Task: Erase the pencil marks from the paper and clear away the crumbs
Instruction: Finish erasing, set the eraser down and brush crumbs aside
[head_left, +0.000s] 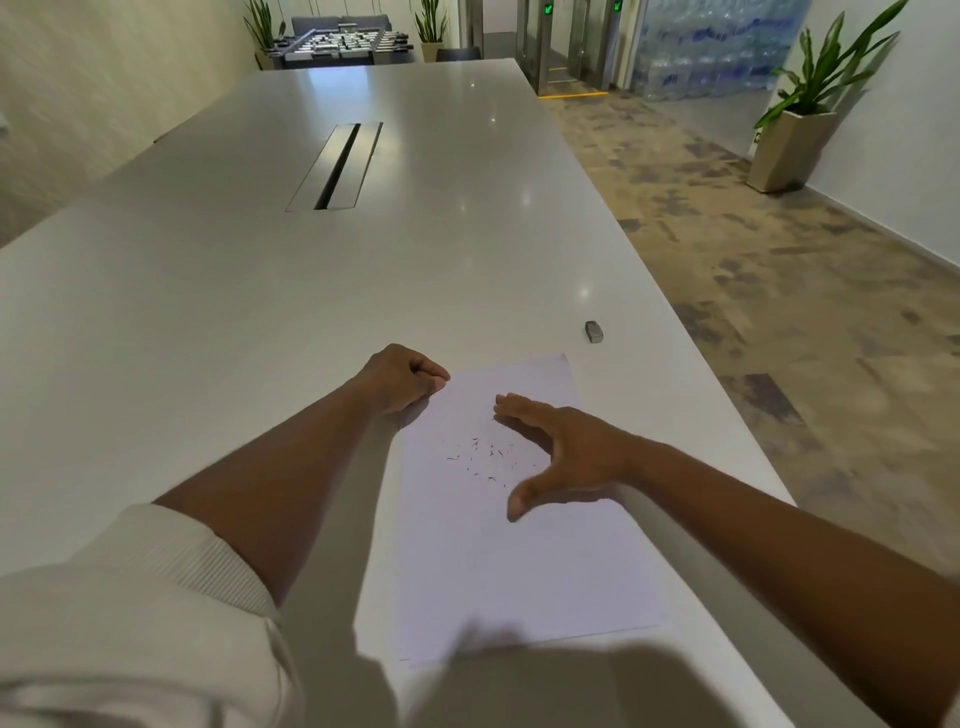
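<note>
- Paper (519, 561): flat on table (260, 312), near its right edge; marks look gone.
- Crumbs (480, 457): scattered mid-sheet.
- Left hand (402, 376): curled fist, holding nothing, at the sheet's far-left corner, likely steadying it.
- Right hand (561, 449): fingers straight, thumb spread, cupped beside crumbs, apparently to sweep.
- Eraser (594, 331): set aside beyond the sheet.

A white sheet of paper (519, 561) lies on the long white table (260, 291), with dark eraser crumbs (483, 457) scattered near its far half. The right hand (566, 447) lies flat, fingers straight, just right of the crumbs. The left hand (402, 376), fingers curled, rests at the paper's far left corner. A grey eraser (594, 331) sits beyond the paper, apart from it.
</note>
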